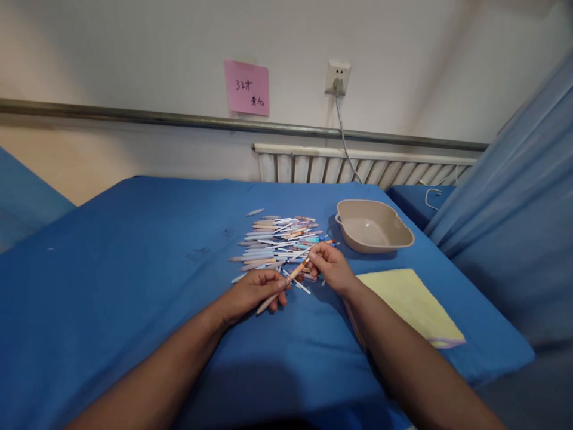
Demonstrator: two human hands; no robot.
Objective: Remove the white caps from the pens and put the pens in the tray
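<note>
Pen (pixel 283 285) btwn both hands' fingers (pixel 281 285).

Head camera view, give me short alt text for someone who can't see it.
Two bare hands, left hand and right hand, hold one pen between them over a blue table, beside a pile of pens. A beige basin and a yellow cloth lie to the right.

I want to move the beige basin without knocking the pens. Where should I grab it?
Take the basin by its right rim, coming from the right, likely fingers over the edge: it is open, looks empty, and the pens lie left of it.
</note>
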